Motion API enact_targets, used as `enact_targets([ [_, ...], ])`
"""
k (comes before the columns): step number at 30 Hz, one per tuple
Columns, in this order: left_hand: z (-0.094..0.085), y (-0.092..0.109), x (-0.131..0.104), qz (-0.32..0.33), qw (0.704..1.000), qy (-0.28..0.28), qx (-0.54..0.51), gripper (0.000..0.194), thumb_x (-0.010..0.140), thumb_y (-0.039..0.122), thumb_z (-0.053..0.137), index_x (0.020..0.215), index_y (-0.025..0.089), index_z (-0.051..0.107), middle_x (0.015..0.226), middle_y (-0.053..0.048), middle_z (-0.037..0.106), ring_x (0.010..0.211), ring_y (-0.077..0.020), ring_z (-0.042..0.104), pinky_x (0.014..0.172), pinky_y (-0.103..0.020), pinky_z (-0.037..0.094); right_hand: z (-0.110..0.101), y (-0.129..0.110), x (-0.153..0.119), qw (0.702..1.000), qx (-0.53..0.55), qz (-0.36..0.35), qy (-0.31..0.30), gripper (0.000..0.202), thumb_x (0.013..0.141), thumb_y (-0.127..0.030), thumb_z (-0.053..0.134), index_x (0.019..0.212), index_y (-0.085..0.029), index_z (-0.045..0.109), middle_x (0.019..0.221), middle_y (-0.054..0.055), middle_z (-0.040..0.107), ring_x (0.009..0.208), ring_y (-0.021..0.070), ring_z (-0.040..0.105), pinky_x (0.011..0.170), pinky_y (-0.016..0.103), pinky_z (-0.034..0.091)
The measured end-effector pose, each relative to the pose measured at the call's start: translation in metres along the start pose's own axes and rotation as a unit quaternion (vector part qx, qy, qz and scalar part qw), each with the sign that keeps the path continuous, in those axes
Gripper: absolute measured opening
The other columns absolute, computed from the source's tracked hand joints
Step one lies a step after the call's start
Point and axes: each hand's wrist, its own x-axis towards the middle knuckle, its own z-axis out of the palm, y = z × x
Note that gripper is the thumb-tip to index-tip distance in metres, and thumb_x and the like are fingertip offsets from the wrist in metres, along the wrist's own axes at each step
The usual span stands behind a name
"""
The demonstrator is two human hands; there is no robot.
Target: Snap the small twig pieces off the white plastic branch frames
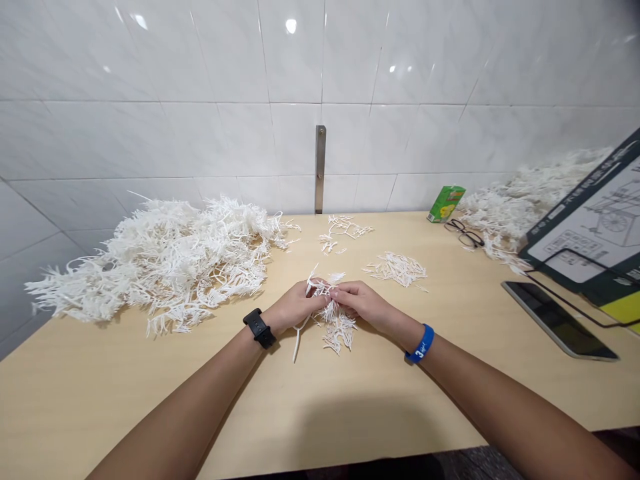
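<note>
Close together over the middle of the table, both my hands work on a white branched plastic piece [340, 330] with many thin prongs. My left hand [297, 303], below a black watch, is closed around its stem, which sticks out above and below the fingers. The fingers of my right hand [357, 300] are pinched at the piece's branches, beside the left fingertips; a blue wristband is on that arm. Just beyond my right hand lies a small pile of loose white prongs [397, 269]. Farther back are some bare white branched stems [347, 228].
A large heap of white branched pieces [185, 257] covers the back left, and another heap [535, 193] lies at the back right. Near that one are a green carton [447, 204], eyeglasses [465, 233], a phone [557, 320] and a printed box [595, 220]. A tiled wall [225, 140] bounds the table's back.
</note>
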Motion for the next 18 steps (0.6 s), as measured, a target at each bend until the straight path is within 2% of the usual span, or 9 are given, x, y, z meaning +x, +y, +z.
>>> enact_targets([
  [5,0.0011,0.0013,-0.0017,0.002,0.999,-0.021,-0.042,0.027,0.071,0.034,0.070,0.085,0.015,0.058,0.077,0.000,0.057,0.070,-0.0129,0.052,0.069,-0.026,0.041,0.0020,-0.0026,-0.0034,1.000,0.031,0.005,-0.002,0.042,0.077,-0.046,0.067,0.057,-0.017,0.045,0.052,-0.007,0.031,0.048,0.0068,0.023,0.050,0.027,0.015],
  [10,0.0011,-0.0014,-0.0015,0.001,0.995,-0.041,-0.095,0.027,0.069,0.031,0.073,0.083,0.014,0.057,0.073,0.001,0.054,0.067,-0.0109,0.049,0.067,-0.025,0.039,0.0020,-0.0017,-0.0052,0.998,0.052,-0.009,-0.030,0.040,0.079,-0.043,0.066,0.056,-0.017,0.045,0.052,-0.007,0.031,0.048,0.0072,0.023,0.051,0.028,0.015],
  [14,0.0016,-0.0019,-0.0019,-0.006,0.989,-0.063,-0.137,0.028,0.068,0.032,0.075,0.078,0.014,0.056,0.070,0.001,0.053,0.064,-0.0107,0.048,0.064,-0.025,0.037,0.0016,0.0000,-0.0051,0.998,0.062,-0.010,-0.028,0.040,0.077,-0.041,0.066,0.053,-0.018,0.043,0.050,-0.007,0.030,0.047,0.0072,0.022,0.050,0.028,0.013],
  [18,0.0005,0.0018,-0.0033,-0.002,0.986,-0.058,-0.157,0.023,0.070,0.029,0.071,0.072,0.014,0.054,0.065,0.002,0.050,0.060,-0.0090,0.044,0.059,-0.024,0.033,0.0002,-0.0013,-0.0050,0.992,0.124,-0.011,-0.025,0.035,0.077,-0.034,0.063,0.055,-0.018,0.040,0.052,-0.006,0.030,0.048,0.0072,0.022,0.050,0.027,0.014],
])
